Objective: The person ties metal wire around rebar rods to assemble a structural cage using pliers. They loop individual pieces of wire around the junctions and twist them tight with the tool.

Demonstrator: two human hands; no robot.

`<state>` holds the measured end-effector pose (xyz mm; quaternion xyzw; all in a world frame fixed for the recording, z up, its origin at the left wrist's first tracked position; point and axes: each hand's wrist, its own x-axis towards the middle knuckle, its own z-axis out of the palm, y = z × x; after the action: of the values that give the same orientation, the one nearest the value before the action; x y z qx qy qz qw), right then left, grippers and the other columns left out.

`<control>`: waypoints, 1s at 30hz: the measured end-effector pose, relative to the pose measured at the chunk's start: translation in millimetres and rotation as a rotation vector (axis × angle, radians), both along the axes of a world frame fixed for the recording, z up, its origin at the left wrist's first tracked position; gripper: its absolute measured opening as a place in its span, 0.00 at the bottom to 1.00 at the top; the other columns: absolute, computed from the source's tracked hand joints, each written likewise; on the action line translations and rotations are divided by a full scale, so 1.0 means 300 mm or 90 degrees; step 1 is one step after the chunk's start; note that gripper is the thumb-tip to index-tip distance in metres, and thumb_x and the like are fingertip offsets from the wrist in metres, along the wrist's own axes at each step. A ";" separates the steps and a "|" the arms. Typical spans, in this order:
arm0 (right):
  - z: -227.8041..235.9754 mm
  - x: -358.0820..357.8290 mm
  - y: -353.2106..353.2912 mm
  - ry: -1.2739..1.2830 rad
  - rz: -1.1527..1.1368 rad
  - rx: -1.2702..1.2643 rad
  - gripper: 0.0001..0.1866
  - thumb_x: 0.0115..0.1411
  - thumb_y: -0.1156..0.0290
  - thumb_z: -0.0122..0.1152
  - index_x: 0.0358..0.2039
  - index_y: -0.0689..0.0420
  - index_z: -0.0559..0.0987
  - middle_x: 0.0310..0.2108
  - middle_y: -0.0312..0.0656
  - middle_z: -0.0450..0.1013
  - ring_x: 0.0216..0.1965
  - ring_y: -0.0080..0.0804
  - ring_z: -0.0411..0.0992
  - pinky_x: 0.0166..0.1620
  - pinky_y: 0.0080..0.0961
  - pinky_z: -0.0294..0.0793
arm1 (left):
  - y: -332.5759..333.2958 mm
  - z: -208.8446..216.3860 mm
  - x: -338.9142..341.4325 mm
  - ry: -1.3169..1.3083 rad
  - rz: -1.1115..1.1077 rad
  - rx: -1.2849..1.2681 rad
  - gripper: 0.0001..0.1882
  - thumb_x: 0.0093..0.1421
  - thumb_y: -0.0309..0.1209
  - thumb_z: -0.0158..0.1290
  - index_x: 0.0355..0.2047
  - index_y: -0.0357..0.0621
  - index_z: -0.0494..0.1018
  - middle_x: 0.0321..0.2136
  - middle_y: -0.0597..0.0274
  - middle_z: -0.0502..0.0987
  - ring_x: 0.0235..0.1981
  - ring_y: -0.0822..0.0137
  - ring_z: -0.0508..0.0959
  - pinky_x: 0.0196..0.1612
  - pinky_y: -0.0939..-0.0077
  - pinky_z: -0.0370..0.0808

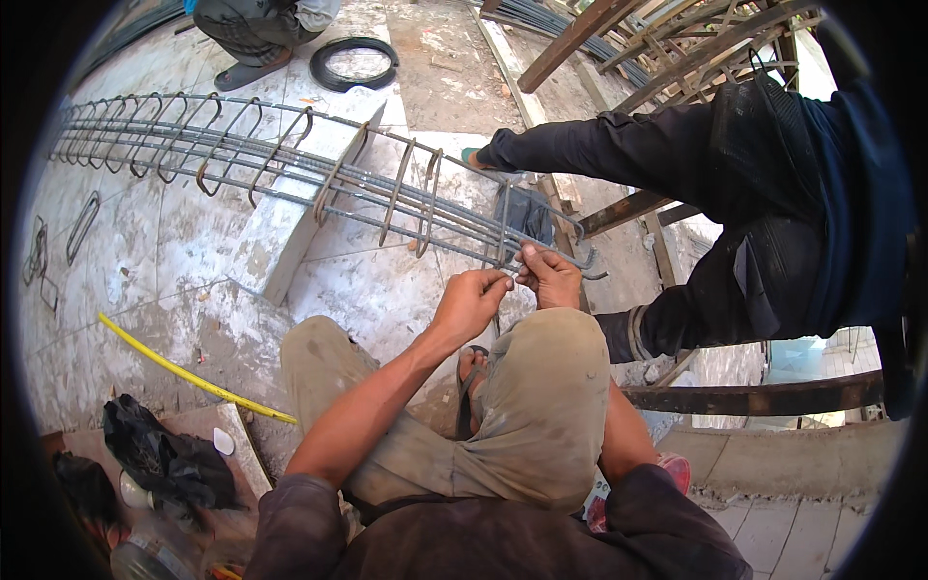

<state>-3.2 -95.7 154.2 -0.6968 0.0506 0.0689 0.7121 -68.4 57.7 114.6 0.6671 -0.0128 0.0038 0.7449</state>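
A long rebar cage (387,188) of steel bars and bent stirrups runs from the far left to just ahead of my knees, resting across a pale block (280,232). Close to its right end, my left hand (476,302) is closed in a pinch just below the lowest bars. Beside it, my right hand (551,275) also pinches, its fingertips by the bars and a stirrup (504,227). Something thin may be between the fingers, too small to make out. The hooked bar ends (592,266) stick out past my right hand.
Another person in dark clothes (773,213) stands at the right, one leg close to the cage. A crouching person (256,39) is at the top left, near a black coil (354,64). Loose stirrups (83,227), a yellow hose (193,375) and black bags (169,454) lie left. Wooden beams (580,39) lean at upper right.
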 end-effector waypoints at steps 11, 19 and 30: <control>0.066 -0.002 0.013 0.082 0.042 -0.104 0.19 0.68 0.70 0.66 0.55 0.68 0.80 0.40 0.45 0.82 0.33 0.26 0.79 0.35 0.23 0.83 | 0.050 -0.026 -0.045 0.048 0.081 0.098 0.13 0.70 0.34 0.53 0.40 0.39 0.83 0.19 0.51 0.76 0.20 0.65 0.76 0.27 0.66 0.70; 0.045 0.039 0.001 -0.051 0.105 -0.110 0.24 0.67 0.68 0.67 0.59 0.67 0.77 0.47 0.50 0.81 0.39 0.29 0.80 0.41 0.25 0.84 | 0.091 -0.069 -0.017 0.085 -0.006 -0.095 0.16 0.73 0.40 0.52 0.42 0.40 0.83 0.19 0.78 0.65 0.19 0.83 0.60 0.22 0.82 0.57; 0.018 0.024 0.010 0.043 0.109 -0.005 0.21 0.65 0.72 0.69 0.56 0.65 0.77 0.45 0.45 0.82 0.39 0.27 0.80 0.38 0.25 0.83 | 0.108 -0.018 -0.014 0.248 -0.122 -0.282 0.17 0.75 0.42 0.49 0.45 0.42 0.81 0.20 0.79 0.65 0.15 0.84 0.58 0.17 0.85 0.53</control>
<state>4.2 -92.7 159.6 -0.6989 0.0150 0.1529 0.6986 -72.7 90.0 109.2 0.4725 0.0687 -0.1919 0.8574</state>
